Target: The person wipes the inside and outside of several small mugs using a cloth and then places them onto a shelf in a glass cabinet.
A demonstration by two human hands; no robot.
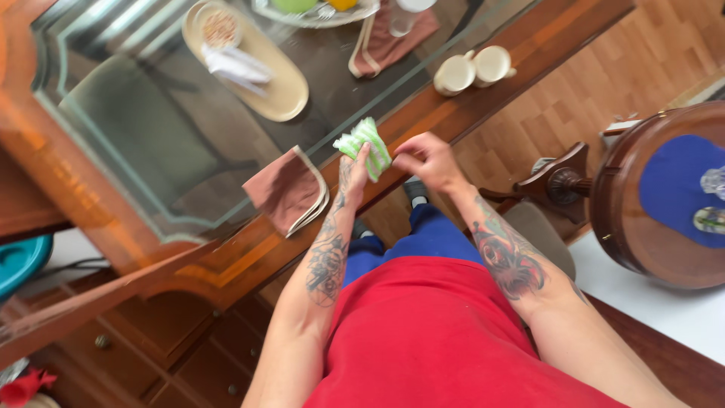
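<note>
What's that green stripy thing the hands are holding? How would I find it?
Look at the glass-topped table with its wooden rim. At its near edge, both hands pinch a small folded cloth. Unlike the brown napkin beside it, it is green-and-white striped.

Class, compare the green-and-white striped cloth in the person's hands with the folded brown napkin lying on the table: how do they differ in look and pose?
The striped cloth is green and white; the brown napkin is plain reddish brown with a pale edge. The striped cloth is held between the left hand and right hand at the table's edge; the brown napkin lies untouched on the glass table. The striped cloth looks smaller. Both are folded fabric.
</note>
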